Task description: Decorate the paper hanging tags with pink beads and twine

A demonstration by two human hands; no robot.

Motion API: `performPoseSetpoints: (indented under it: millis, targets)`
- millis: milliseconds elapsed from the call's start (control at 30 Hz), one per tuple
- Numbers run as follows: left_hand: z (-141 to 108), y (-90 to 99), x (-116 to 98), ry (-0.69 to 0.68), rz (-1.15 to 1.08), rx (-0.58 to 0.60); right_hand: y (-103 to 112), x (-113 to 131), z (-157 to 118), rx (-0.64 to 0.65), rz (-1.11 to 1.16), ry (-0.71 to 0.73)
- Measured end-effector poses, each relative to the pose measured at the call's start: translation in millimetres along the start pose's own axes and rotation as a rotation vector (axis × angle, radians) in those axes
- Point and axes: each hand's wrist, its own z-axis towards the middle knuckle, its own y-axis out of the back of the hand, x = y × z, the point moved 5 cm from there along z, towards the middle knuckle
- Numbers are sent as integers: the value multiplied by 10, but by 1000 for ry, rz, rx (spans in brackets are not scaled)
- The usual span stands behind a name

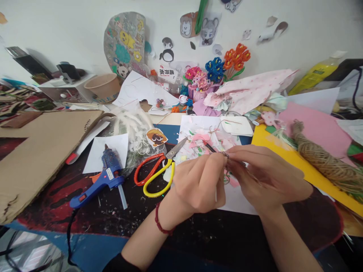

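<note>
My left hand (198, 181) is closed in a pinch, its fingertips meeting those of my right hand (266, 173), which also pinches. Between them is a thin dark stick (210, 147), with a reddish tip pointing up and left; my fingers cover most of it. Some thin wire or thread seems to curl at the fingertips, too small to tell. Under the hands lies white paper (241, 202) strewn with pink, green and white paper scraps (200, 141). Scissors (157, 172) with one red and one yellow handle rest left of my left hand.
A blue glue gun (106, 177) lies on white paper at the left, its cord hanging off the table edge. Cardboard (36, 151) covers the far left. A twine roll (323, 158) lies on yellow card (259, 139) at the right. Handmade flowers (214, 70) stand behind.
</note>
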Motion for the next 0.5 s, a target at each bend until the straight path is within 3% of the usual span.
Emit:
performPoseSetpoints:
  millis: [300,500]
  targets:
    - [-8,3,14,40,-54,-27,12,63,-15,11,-41,94]
    - [33,-23,58,85,-189,-32,52,16,-51,-70,-143,113]
